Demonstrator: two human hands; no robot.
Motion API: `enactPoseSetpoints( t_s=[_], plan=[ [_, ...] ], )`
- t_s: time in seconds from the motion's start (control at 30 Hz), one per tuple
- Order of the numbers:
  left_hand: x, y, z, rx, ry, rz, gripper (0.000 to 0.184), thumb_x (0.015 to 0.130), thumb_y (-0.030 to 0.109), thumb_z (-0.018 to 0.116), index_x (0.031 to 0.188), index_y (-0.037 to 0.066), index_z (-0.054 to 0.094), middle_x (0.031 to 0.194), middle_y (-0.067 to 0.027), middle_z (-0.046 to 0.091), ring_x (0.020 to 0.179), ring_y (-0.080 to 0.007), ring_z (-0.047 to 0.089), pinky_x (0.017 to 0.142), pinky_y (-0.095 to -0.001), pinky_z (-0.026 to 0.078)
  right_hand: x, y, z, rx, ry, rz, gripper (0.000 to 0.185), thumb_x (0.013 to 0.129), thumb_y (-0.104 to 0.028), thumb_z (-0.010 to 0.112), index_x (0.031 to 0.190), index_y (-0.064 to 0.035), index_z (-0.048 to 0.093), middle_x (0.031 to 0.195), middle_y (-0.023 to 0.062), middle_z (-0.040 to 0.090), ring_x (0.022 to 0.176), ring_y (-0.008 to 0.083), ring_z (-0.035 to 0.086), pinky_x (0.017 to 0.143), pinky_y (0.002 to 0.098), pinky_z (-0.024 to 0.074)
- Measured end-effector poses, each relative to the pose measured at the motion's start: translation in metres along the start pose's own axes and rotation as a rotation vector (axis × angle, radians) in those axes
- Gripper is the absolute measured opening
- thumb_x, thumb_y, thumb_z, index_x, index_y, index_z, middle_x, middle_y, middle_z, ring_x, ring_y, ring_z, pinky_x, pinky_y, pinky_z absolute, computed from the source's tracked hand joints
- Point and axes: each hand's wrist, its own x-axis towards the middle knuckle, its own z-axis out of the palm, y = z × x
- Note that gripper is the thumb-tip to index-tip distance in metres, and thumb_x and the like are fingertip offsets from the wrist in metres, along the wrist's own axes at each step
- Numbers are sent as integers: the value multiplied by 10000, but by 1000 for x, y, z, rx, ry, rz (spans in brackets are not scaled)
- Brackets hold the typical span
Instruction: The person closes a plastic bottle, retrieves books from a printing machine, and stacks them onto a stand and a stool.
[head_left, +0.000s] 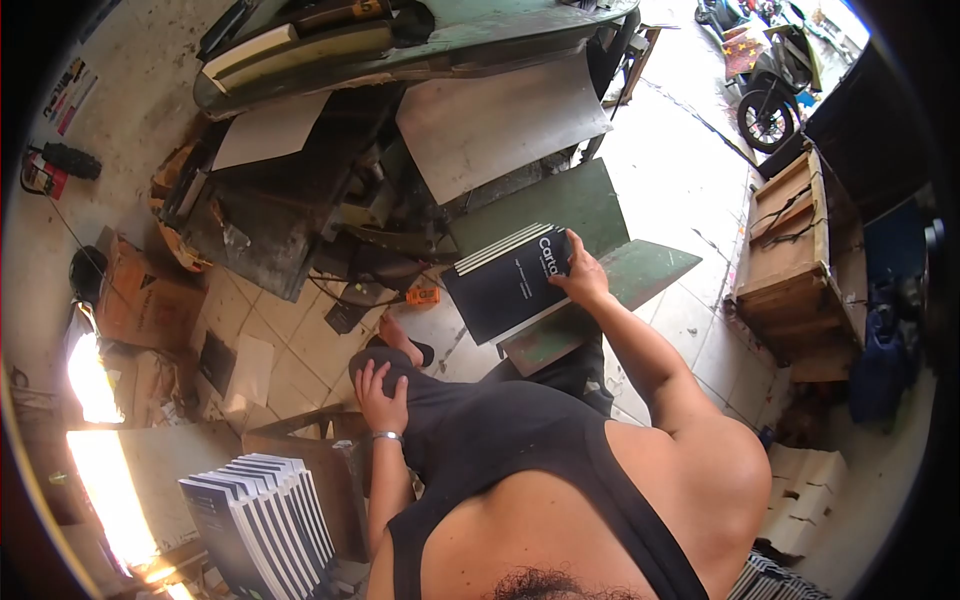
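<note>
My right hand (583,272) grips the right edge of a small stack of dark navy books (505,283), with "Carta" in white on the top cover. The stack lies on a green metal machine table (652,280) in front of me. The thumb is over the cover and the undersides of the fingers are hidden. My left hand (381,396) rests on my bent knee with its fingers spread and nothing in it. To its lower left stands a fanned pile of dark-covered books (262,520), their white page edges showing.
A large green machine (420,55) stands ahead, with a grey metal sheet (500,120) below it. An orange object (422,296) is near my bare foot (400,340). At right is a wooden crate (790,265); a motorcycle (768,110) stands beyond. A cardboard box (150,305) sits at left.
</note>
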Motion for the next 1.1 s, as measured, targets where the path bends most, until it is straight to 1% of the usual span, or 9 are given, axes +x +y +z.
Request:
enactPoseSetpoints(
  t_s=[0.33,0.43,0.5,0.6,0.63,0.8,0.87,0.97,1.1],
  plan=[
    [0,1,0,7,-3,-7,433,832,292,799,1216,108,723,1493,-140,552,1447,-408,393,1201,-495,327,2,3,6,15,31,-42,1132,698,-222,907,1613,-212,241,1334,171,610,1231,349,617,1011,456,508],
    [-1,1,1,-6,26,-28,431,832,312,800,1217,130,727,1492,-134,555,1451,-398,391,1205,-482,326,1,-19,-4,-174,144,-213,1141,656,-219,926,1606,-211,292,1461,181,487,1383,385,447,1119,471,415],
    [-2,1,3,-17,29,-32,433,831,316,801,1219,138,728,1489,-132,557,1451,-392,392,1207,-479,323,10,-25,-3,-236,167,-406,1027,688,-243,914,1569,-197,389,1518,181,464,1441,381,398,1164,504,360],
    [-2,-3,7,-15,54,-40,425,824,339,805,1196,144,741,1475,-121,570,1448,-381,397,1212,-468,320,24,-56,-3,-328,-10,-570,808,754,-314,878,1475,-174,539,1562,154,455,1493,371,347,1214,583,279],
    [-2,-3,8,-15,57,-38,421,823,344,805,1191,146,745,1472,-117,573,1447,-380,398,1212,-466,321,29,-68,0,-348,-55,-618,808,768,-328,869,1483,-178,526,1562,154,458,1501,369,339,1225,593,265],
    [-6,-2,7,-30,50,-94,409,825,368,804,1178,167,754,1470,-76,581,1456,-353,398,1208,-452,326,39,-106,16,-429,-124,-773,917,705,-488,887,1490,-187,521,1560,152,476,1496,349,369,1212,597,295],
    [-8,-4,8,-18,60,-113,414,830,383,799,1184,174,753,1475,-62,580,1464,-336,393,1210,-452,320,49,-88,32,-602,-373,-838,1007,669,-644,848,1501,-192,508,1573,156,467,1462,351,427,1193,558,340],
    [-8,-2,6,-6,65,-124,425,840,416,783,1196,186,749,1488,-49,570,1476,-315,380,1220,-465,295,57,-93,24,-552,-501,-778,1004,699,-684,803,1516,-189,493,1533,166,506,1420,367,469,1180,477,379],
    [-10,-1,5,-18,41,-153,445,858,463,750,1219,204,741,1508,-37,552,1494,-305,355,1236,-489,248,54,-99,21,-579,-514,-773,1007,711,-719,766,1521,-187,488,1549,156,495,1408,363,494,1161,479,401]
  ],
)
